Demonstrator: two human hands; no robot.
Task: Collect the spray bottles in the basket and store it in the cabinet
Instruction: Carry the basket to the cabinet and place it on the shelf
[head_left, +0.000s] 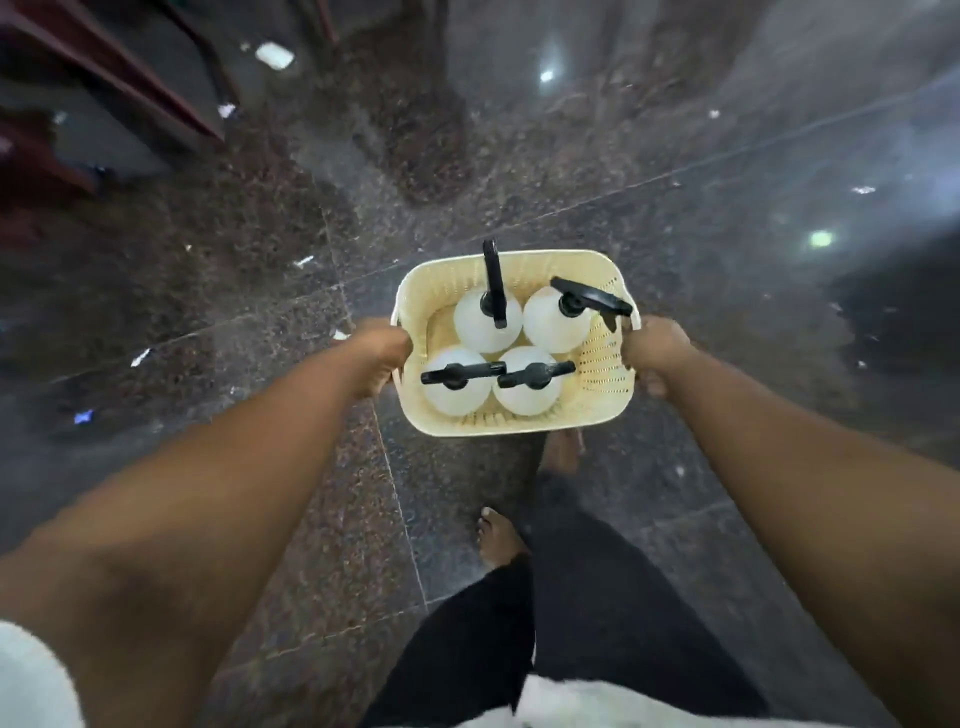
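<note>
A cream perforated plastic basket (605, 384) hangs in the air in front of me, above the floor. Inside it stand several white spray bottles (480, 325) with black trigger heads, upright and close together. My left hand (382, 358) is closed around the basket's left rim. On the opposite side my right hand (657, 353) grips the right rim. Both arms are stretched forward. No cabinet can be made out clearly.
Dark polished granite floor (260, 312) lies all around, with small white scraps and light reflections on it. Dark reddish wooden furniture (119, 88) stands at the top left. My bare feet (498, 540) and black trousers show below the basket.
</note>
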